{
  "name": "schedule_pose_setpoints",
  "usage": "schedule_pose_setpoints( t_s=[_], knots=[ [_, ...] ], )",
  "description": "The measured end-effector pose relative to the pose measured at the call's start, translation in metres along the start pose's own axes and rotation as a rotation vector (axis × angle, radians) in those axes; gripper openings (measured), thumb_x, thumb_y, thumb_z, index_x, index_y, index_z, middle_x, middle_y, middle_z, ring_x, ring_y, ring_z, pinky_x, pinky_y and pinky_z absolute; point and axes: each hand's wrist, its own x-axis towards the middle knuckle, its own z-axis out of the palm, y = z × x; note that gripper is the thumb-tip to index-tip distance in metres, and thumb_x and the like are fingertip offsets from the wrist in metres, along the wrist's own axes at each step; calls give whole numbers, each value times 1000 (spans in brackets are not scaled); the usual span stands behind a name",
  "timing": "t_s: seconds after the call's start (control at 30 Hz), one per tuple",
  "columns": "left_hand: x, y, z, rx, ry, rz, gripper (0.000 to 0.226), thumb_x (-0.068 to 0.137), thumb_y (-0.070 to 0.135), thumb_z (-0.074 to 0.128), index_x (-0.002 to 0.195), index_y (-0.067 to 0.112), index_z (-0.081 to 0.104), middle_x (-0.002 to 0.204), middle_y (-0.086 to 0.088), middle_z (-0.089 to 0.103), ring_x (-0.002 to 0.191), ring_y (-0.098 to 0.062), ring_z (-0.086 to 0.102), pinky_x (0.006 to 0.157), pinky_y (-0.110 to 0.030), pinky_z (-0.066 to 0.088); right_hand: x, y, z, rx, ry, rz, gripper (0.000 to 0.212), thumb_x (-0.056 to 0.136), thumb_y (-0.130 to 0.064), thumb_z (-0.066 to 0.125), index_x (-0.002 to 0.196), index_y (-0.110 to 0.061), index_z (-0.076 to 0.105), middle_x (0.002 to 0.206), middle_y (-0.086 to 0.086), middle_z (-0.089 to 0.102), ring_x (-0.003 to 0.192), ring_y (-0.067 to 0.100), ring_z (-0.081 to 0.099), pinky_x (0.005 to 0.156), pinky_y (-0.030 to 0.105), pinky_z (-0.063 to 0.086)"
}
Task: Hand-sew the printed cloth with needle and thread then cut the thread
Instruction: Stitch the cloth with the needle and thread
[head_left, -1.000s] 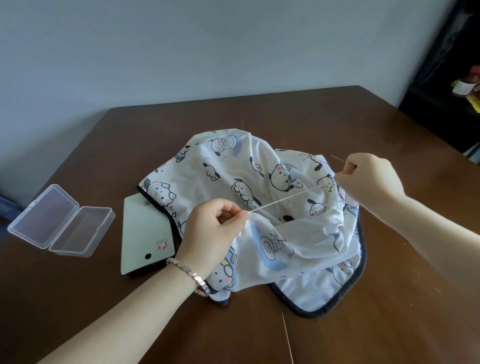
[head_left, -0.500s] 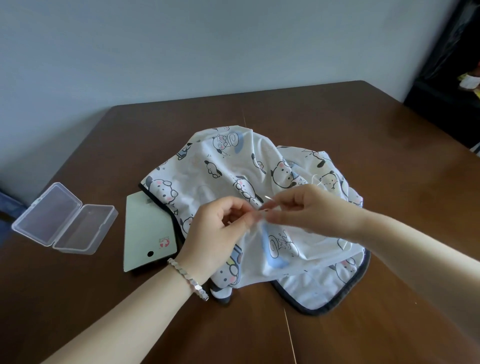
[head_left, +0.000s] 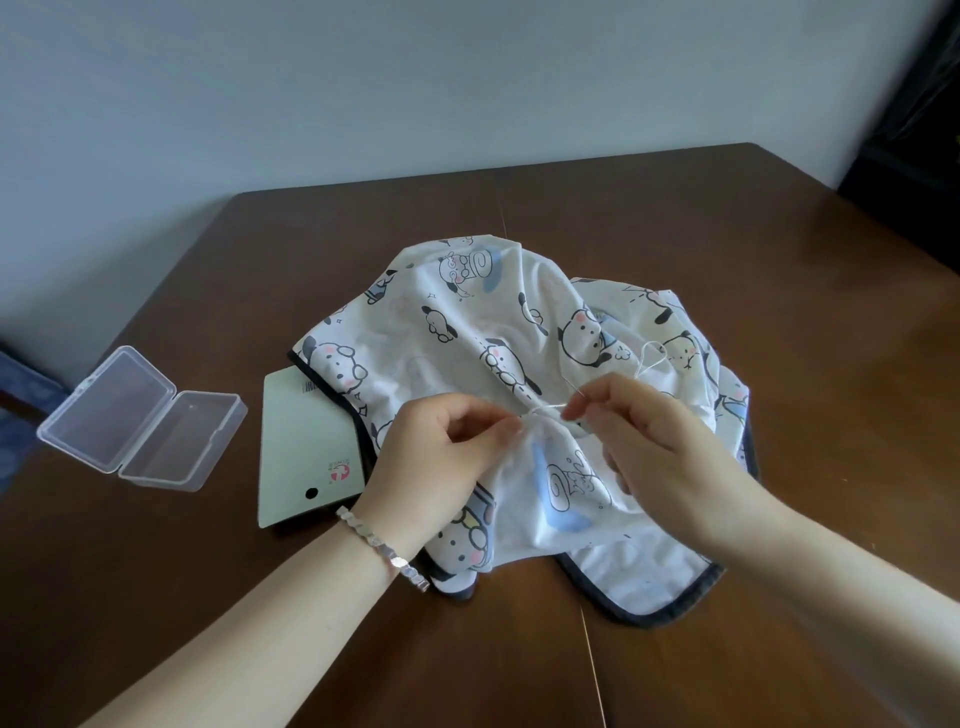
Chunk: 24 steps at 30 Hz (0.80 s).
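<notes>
Evidently the left hand (head_left: 457, 457) pinches a fold of printed cloth (head_left: 467, 322) steady so the right hand (head_left: 660, 447), its grip closed on the needle (head_left: 551, 408), can stitch. Slack thread (head_left: 655, 352) loops beyond.

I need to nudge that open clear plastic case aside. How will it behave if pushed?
The clear plastic case looks thin-walled and seems empty, so it is probably very light; it should skid easily on the smooth wooden table. It lies open, lid and tray joined at a hinge, so pushing one half may swing it round. It looks rigid, not floppy.
</notes>
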Motion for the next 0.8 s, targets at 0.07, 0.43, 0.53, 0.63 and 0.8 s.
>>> schedule_pose_setpoints(
  t_s=[0.07, 0.43, 0.53, 0.63, 0.8],
  knots=[
    [-1, 1, 1, 7, 19, -1, 11, 73, 24, 72, 63, 28, 70, 65, 6, 71, 59, 1, 62, 57, -9, 47, -6, 0, 4, 32, -46, 61, 30, 93, -11, 38, 78, -26, 60, 52, 3, 38, 49, 17, 34, 50, 30, 29],
    [-5, 1, 1, 117, 54, 108, 15, 78, 12, 69, 69, 24, 68, 64, 10, 67, 60, 4, 59, 59, -5, 43, -11, -10, 5, 65, -169, 163, 15, 87, -16, 57, 80, -22, 69, 56, -1, 68, 40, 10, 50, 43, 6, 33],
    [-6, 1, 1, 142, 57, 125, 15, 78, 12, 69, 69, 24, 67, 63, 10, 66, 58, 5, 57, 58, -5, 43, -11, -11, 4, 67, -172, 165, 16, 86, -16, 56, 79, -21, 70, 55, -2, 68, 40, 9, 49, 44, 7, 34],
    [-6, 2, 1, 156, 55, 143, 14, 78, 11, 69, 70, 23, 67, 64, 9, 65, 59, 4, 57, 58, -5, 43, -12, -12, 3, 67, -183, 171, 16, 86, -16, 56, 79, -20, 70, 55, -1, 67, 39, 8, 48, 44, 8, 34],
    [-7, 2, 1, 190, 50, 170, 19, 78, 11, 68, 68, 27, 66, 63, 9, 66, 61, 3, 58, 59, -5, 43, -11, -12, 4, 54, -189, 179, 17, 87, -16, 56, 78, -17, 70, 52, -2, 66, 39, 8, 46, 43, 8, 34]
  ],
)
